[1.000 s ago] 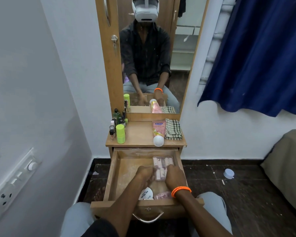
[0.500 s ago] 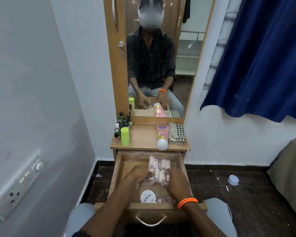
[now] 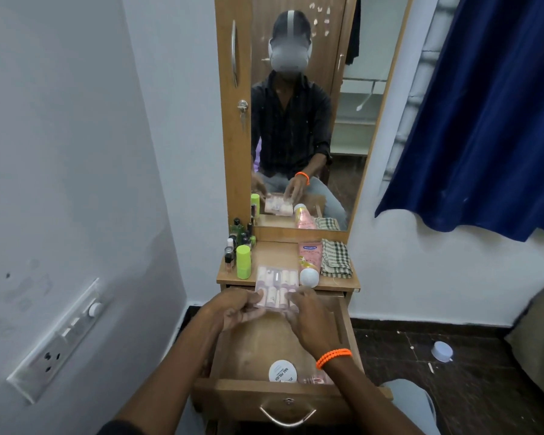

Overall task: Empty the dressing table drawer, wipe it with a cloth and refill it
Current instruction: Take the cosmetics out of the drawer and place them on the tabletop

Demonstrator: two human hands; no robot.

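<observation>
Lifted since a second ago: clear packet of small bottles [image 3: 276, 287] is up out of the drawer [image 3: 343, 321], at tabletop [image 3: 277, 255] edge.
Left hand [image 3: 233, 312] and right hand [image 3: 308, 318] pinch its near corners, fingers curled. Packet's long axis runs left-right; bare tabletop lies just ahead, equally near both hands.

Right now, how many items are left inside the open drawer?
2 visible: a round white nail polish remover tub at the front of the open wooden drawer, and a pinkish clear packet to its right, partly hidden by the wrist. More may be hidden beneath the arms.
</observation>
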